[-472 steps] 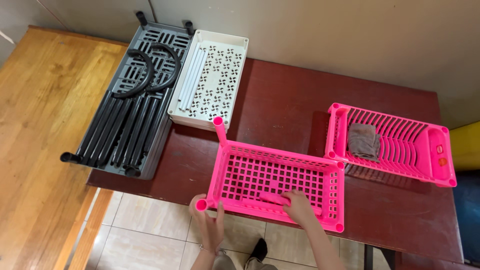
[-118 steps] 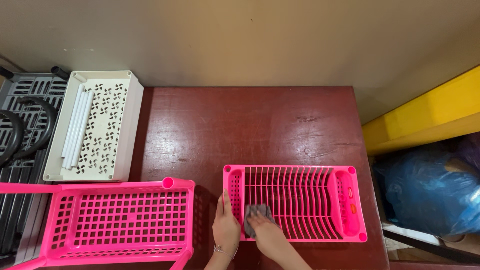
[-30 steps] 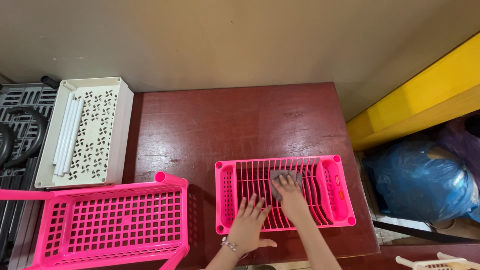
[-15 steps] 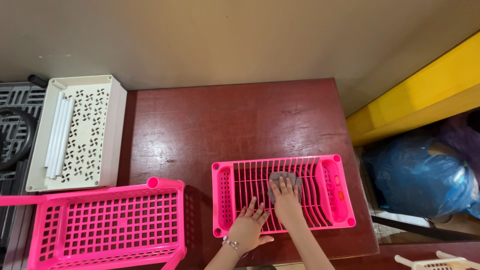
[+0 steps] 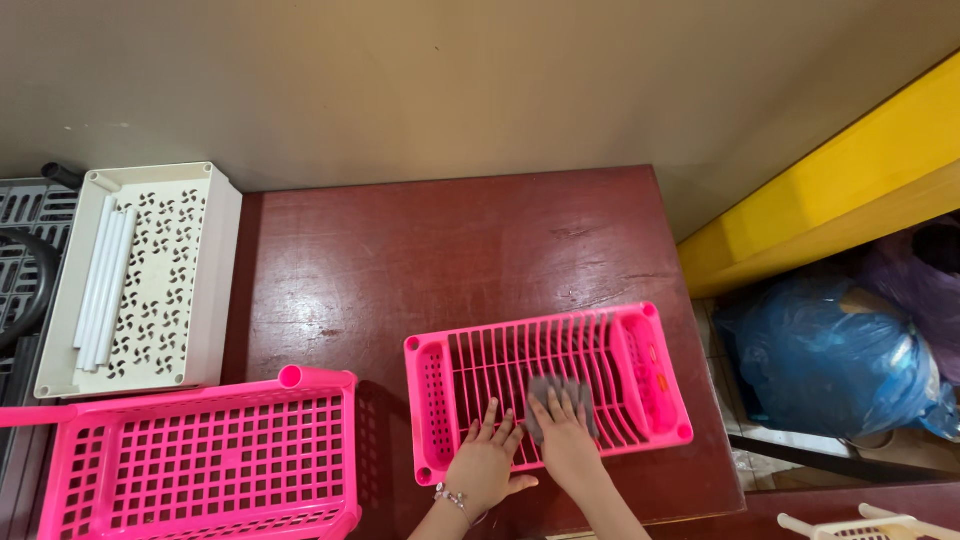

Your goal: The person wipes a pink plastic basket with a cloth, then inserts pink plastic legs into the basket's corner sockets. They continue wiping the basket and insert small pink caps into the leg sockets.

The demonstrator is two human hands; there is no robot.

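A pink slatted dish rack (image 5: 640, 380) lies flat near the front right of a dark red table (image 5: 450, 260). My right hand (image 5: 563, 436) presses a grey cloth (image 5: 560, 392) onto the rack's ribs, fingers spread over it. My left hand (image 5: 485, 462) rests flat on the rack's near left part, fingers apart, with a bracelet at the wrist.
A larger pink basket tray (image 5: 200, 455) sits at the front left. A white perforated tray (image 5: 145, 280) with white tubes lies at the back left, beside a grey tray (image 5: 25, 250). Right of the table are a yellow ledge (image 5: 850, 170) and blue bags (image 5: 830, 350).
My right hand and the cloth have slid down toward the rack's near edge. The left hand stays pressed on the rack. The view has shifted slightly.
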